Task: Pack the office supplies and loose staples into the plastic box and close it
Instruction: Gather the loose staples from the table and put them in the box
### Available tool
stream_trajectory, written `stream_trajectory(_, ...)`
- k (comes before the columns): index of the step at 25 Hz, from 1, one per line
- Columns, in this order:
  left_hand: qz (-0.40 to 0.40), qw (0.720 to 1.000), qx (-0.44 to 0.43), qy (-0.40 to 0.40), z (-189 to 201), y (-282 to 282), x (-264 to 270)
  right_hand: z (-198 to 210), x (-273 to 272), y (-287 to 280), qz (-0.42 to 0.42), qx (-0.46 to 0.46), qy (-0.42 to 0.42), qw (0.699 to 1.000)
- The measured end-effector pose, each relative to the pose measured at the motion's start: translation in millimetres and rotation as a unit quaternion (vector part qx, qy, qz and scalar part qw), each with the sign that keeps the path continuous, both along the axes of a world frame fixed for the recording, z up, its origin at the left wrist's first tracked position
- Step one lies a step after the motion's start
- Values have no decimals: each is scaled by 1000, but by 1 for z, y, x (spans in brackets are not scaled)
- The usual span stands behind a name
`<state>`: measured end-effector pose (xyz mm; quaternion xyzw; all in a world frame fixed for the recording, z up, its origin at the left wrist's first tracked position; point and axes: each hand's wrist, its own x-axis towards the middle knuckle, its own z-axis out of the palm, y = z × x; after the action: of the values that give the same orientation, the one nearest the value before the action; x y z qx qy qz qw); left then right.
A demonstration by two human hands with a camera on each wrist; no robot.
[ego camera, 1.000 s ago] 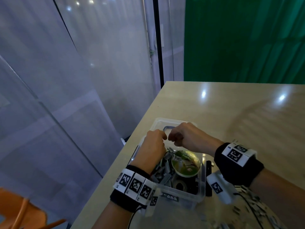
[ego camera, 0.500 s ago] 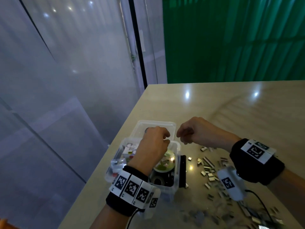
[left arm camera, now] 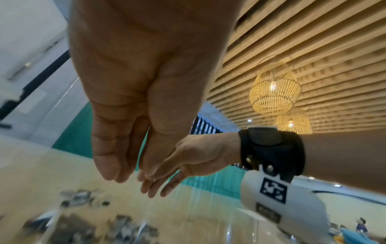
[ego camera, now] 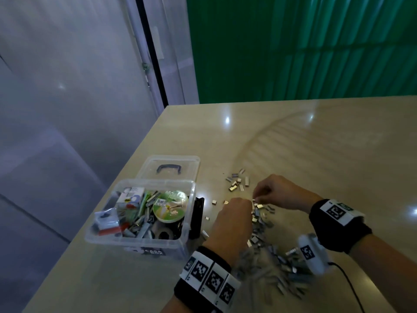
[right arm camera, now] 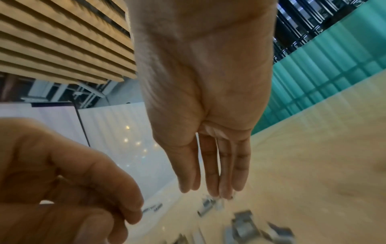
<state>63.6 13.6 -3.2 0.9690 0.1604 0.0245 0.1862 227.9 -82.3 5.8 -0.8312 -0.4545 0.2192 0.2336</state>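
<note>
The clear plastic box (ego camera: 126,247) stands open at the table's left edge, filled with small packets, staple strips and a green tape roll (ego camera: 170,205). Its lid (ego camera: 187,161), with a dark handle, lies flat just behind it. Loose staples (ego camera: 261,224) are scattered and heaped on the table right of the box. My left hand (ego camera: 237,213) hovers over the heap with its fingers (left arm camera: 108,165) straight and pointing down, holding nothing. My right hand (ego camera: 259,197) is opposite it, and its straight fingers (right arm camera: 211,184) touch the staples (right arm camera: 244,227) with their tips.
A black piece (ego camera: 197,218) stands against the box's right wall, between box and staples. The table edge runs close along the box's left side, with a glass partition beyond. A green wall (ego camera: 293,53) backs the table. A cable (ego camera: 352,288) trails from my right wrist.
Both hands have moved from above the open box rightward and down onto the staple heap. Their fingers, curled before, now point straight down. The head view has swung right.
</note>
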Motion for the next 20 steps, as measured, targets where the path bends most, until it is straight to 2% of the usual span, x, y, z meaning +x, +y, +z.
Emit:
stream_trajectory(3, 16, 999, -23, 37, -28, 2, 11, -30, 8, -9, -34, -39, -14, 999)
stream_trajectory(6, 23, 999, -7, 35, -46, 13, 22, -44, 10, -8, -51, -75, -34, 995)
stream_trajectory(10, 21, 999, 8, 37, -51, 24, 39, -61, 8, 1, -25, -87, -38, 995)
stream_trajectory(14, 19, 995, 40, 92, -54, 29, 46, -69, 3, 3, 3, -57, -79, 995)
stream_trajectory(17, 22, 994, 37, 96, -52, 28, 48, -63, -1, -4, 10, -35, -46, 998)
stream_trajectory(20, 19, 997, 17, 73, -52, 27, 51, -56, 7, -14, -22, -15, -20, 999)
